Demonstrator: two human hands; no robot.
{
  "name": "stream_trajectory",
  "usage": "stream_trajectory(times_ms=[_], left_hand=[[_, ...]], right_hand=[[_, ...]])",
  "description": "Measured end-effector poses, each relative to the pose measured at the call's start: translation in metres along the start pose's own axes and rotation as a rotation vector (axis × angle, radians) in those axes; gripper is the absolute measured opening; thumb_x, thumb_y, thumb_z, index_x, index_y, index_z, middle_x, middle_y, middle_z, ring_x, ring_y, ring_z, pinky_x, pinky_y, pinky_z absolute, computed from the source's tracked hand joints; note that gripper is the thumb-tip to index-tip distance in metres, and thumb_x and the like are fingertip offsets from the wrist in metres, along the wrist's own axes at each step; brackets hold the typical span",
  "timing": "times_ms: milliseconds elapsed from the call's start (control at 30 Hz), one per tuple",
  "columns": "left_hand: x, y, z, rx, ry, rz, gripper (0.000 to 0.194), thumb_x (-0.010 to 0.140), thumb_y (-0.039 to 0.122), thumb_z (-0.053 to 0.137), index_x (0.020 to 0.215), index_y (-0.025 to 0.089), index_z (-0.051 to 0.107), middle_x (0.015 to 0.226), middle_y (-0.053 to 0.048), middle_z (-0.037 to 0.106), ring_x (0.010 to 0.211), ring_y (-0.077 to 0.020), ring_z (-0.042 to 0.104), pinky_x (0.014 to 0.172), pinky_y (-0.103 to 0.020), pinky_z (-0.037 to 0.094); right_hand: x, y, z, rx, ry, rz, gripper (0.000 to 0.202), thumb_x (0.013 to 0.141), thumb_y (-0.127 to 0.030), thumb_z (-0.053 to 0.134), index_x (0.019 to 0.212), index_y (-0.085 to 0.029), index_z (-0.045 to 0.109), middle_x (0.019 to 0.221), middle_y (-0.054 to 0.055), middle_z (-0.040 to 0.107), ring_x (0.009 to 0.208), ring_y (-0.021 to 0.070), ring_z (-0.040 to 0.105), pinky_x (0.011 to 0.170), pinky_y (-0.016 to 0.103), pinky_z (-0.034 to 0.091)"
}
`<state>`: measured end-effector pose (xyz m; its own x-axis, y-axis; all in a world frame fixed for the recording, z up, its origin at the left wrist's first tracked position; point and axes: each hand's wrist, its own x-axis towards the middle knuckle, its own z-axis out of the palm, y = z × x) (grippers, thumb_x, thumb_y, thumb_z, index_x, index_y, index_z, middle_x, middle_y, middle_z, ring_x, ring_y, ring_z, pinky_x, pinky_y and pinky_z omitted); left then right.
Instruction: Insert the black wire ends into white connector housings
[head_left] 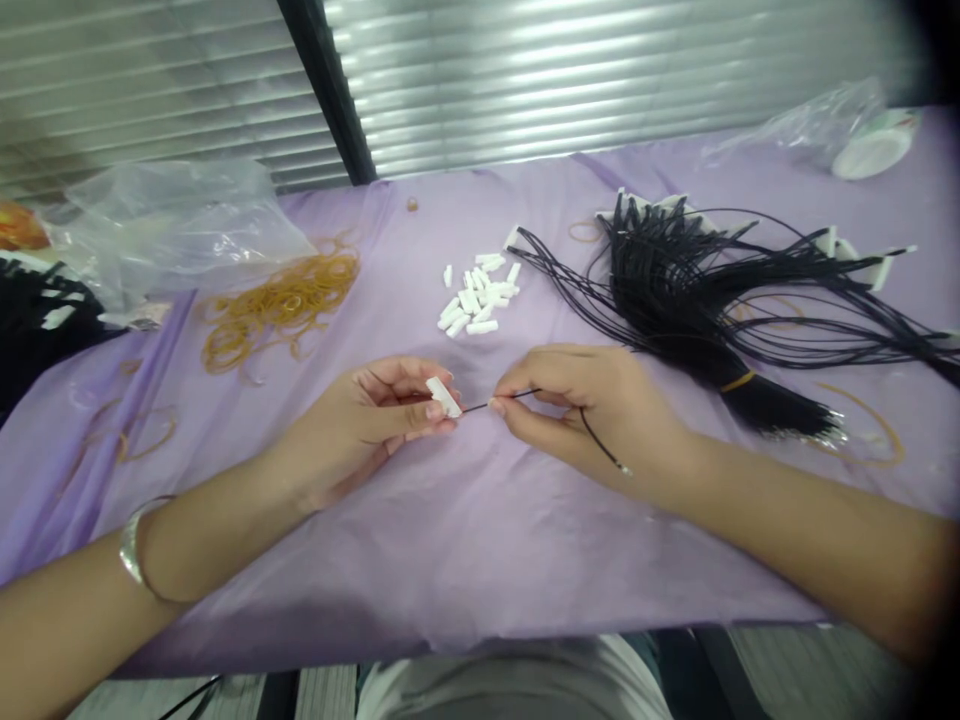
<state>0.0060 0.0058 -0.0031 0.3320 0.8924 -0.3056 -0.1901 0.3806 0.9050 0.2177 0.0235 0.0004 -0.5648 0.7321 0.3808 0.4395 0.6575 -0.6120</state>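
Observation:
Pinched between the thumb and fingers of my left hand is a small white plastic connector housing. My right hand grips a thin black wire close by. One end of that wire meets the housing's right end; whether it sits inside I cannot tell. The wire's other end hangs below my right palm and has a small metal tip. Just beyond my hands lies a loose pile of white connector housings. To the right is a large bundle of black wires, several with white housings on their ends.
A heap of tan rubber bands lies at left beside a clear plastic bag. More black wires are at the far left edge. A white round object with clear plastic stands back right. Purple cloth covers the table.

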Motion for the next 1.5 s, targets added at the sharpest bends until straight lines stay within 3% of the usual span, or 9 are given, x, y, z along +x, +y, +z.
stream_trajectory(times_ms=[367,600,867,933,1033,1133,1233,1333,1500], left_hand=[[0.002,0.001,0.002,0.017,0.057,-0.016,0.021,0.065,0.007,0.071,0.084,0.016,0.067,0.077,-0.001,0.063,0.071,-0.0070,0.060,0.067,-0.015,0.053],[0.000,0.000,0.002,0.023,0.056,0.013,0.019,0.064,0.007,0.071,0.081,0.015,0.067,0.076,-0.002,0.061,0.071,-0.0069,0.059,0.066,-0.013,0.051],[-0.002,0.003,0.003,-0.048,0.196,-0.050,0.024,0.065,0.016,0.073,0.089,0.018,0.068,0.084,-0.002,0.059,0.074,-0.0073,0.057,0.067,-0.013,0.051],[-0.002,0.004,0.001,-0.018,0.223,-0.070,0.026,0.062,0.018,0.075,0.087,0.018,0.067,0.088,-0.002,0.059,0.079,-0.0094,0.056,0.069,-0.015,0.051],[-0.001,0.004,0.000,0.048,0.257,-0.105,0.038,0.060,0.021,0.076,0.096,0.020,0.065,0.095,-0.004,0.058,0.086,-0.0128,0.055,0.072,-0.018,0.051],[-0.005,0.005,0.003,0.111,0.214,-0.046,0.041,0.064,0.026,0.072,0.104,0.027,0.061,0.094,-0.002,0.056,0.082,-0.0124,0.054,0.072,-0.020,0.049],[-0.013,0.007,0.008,0.262,0.032,0.026,0.015,0.070,0.032,0.064,0.078,0.020,0.061,0.074,-0.002,0.051,0.073,-0.0127,0.049,0.070,-0.020,0.045],[-0.018,0.011,0.013,0.370,-0.091,-0.010,0.023,0.072,0.034,0.060,0.064,0.016,0.049,0.068,-0.003,0.043,0.067,-0.0127,0.043,0.062,-0.020,0.040],[-0.007,0.018,0.027,0.411,0.066,-0.086,0.031,0.070,0.036,0.068,0.093,0.024,0.052,0.071,0.002,0.043,0.055,-0.0067,0.034,0.049,-0.016,0.031]], right_hand=[[-0.001,-0.005,-0.001,0.015,-0.034,0.072,0.022,0.082,-0.027,0.049,0.078,-0.011,0.063,0.070,-0.001,0.051,0.058,-0.0065,0.033,0.058,0.007,0.024],[-0.002,-0.008,0.001,0.055,-0.122,0.144,0.022,0.082,-0.025,0.048,0.077,-0.010,0.062,0.067,-0.001,0.048,0.058,-0.0071,0.030,0.059,0.007,0.023],[0.003,-0.004,-0.006,0.035,0.127,-0.002,0.021,0.086,-0.026,0.046,0.083,-0.010,0.060,0.074,-0.002,0.051,0.061,-0.0074,0.034,0.062,0.006,0.026],[0.005,0.000,-0.004,0.070,0.156,-0.022,0.024,0.086,-0.029,0.044,0.087,-0.010,0.059,0.076,-0.002,0.051,0.065,-0.0069,0.035,0.064,0.005,0.027],[0.005,0.006,0.003,0.101,0.076,-0.059,0.025,0.086,-0.031,0.042,0.088,-0.011,0.057,0.079,-0.002,0.050,0.070,-0.0063,0.037,0.068,0.005,0.029],[0.003,0.008,0.010,0.103,0.007,-0.030,0.025,0.083,-0.031,0.044,0.092,-0.011,0.057,0.086,-0.001,0.051,0.075,-0.0051,0.038,0.073,0.006,0.032],[0.002,0.007,0.013,0.096,0.048,-0.082,0.039,0.079,-0.032,0.045,0.111,-0.010,0.050,0.100,0.002,0.049,0.086,-0.0024,0.041,0.079,0.008,0.036],[0.005,0.008,0.012,0.105,0.071,-0.177,0.054,0.076,-0.026,0.043,0.125,-0.006,0.040,0.109,0.006,0.044,0.097,-0.0005,0.040,0.084,0.008,0.039],[0.014,0.005,0.004,0.060,0.091,-0.065,0.033,0.084,-0.023,0.033,0.106,-0.011,0.054,0.098,0.002,0.050,0.093,0.0002,0.041,0.090,0.012,0.038]])
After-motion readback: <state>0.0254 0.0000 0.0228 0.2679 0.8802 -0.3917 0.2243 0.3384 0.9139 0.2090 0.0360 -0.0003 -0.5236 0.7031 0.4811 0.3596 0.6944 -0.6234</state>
